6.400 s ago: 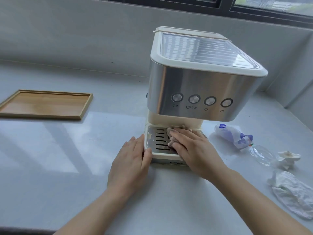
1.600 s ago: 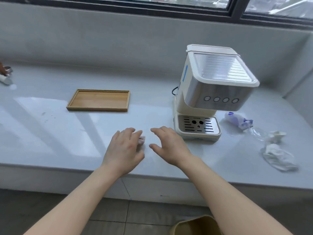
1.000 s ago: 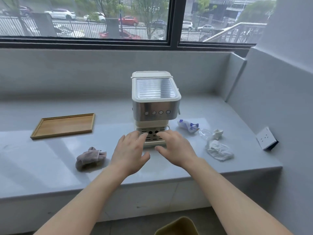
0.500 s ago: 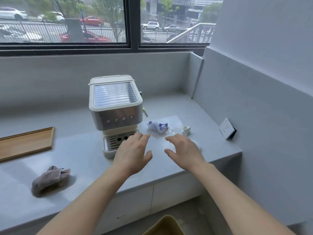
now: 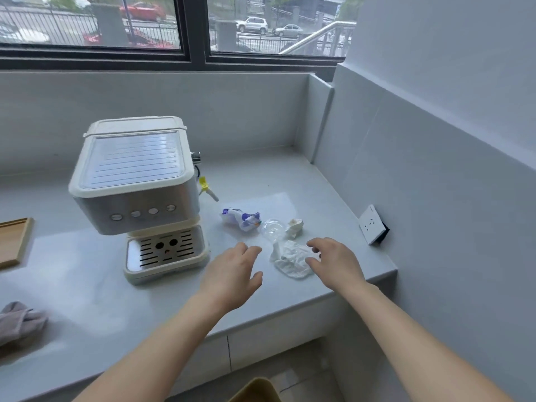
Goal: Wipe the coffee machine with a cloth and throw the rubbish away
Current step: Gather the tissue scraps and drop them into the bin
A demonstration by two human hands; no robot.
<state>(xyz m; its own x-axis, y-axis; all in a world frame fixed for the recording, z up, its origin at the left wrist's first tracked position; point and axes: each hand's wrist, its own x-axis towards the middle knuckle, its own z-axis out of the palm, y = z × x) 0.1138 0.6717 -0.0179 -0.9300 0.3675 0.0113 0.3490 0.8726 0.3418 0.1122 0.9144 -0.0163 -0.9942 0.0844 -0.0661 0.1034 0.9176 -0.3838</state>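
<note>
**While both hands hang over the rubbish, we judge the wiping finished**

As we reach across the counter (image 5: 87, 300), our left hand (image 5: 232, 271) and right hand (image 5: 333, 262) are both spread loose and hold nothing. The right fingertips sit at the right edge of the crumpled white tissue (image 5: 291, 258); we cannot tell whether they touch it. The left hand hovers just left of it.

We take the step in hand to be gathering the rubbish. The grey cloth (image 5: 20, 320) lies bunched at the near left, well apart from the coffee machine (image 5: 136, 181), which stands left of the hands. The next move calls for closing the fingers round the tissue, which should crush easily, then collecting the pieces beyond it. Those are a clear plastic lid (image 5: 272, 227), a small paper wad (image 5: 294, 227) touching its right side, and a blue-and-white wrapper (image 5: 239, 219) just to its left.

Of the containers, the machine's drip tray (image 5: 165, 253) shows nothing on its slotted grate. The wooden tray (image 5: 13, 242) at the far left is cut off by the frame, and its visible part is bare. Only the rim of a tan bin (image 5: 255, 391) shows on the floor below us, so we cannot tell what it holds.
</note>
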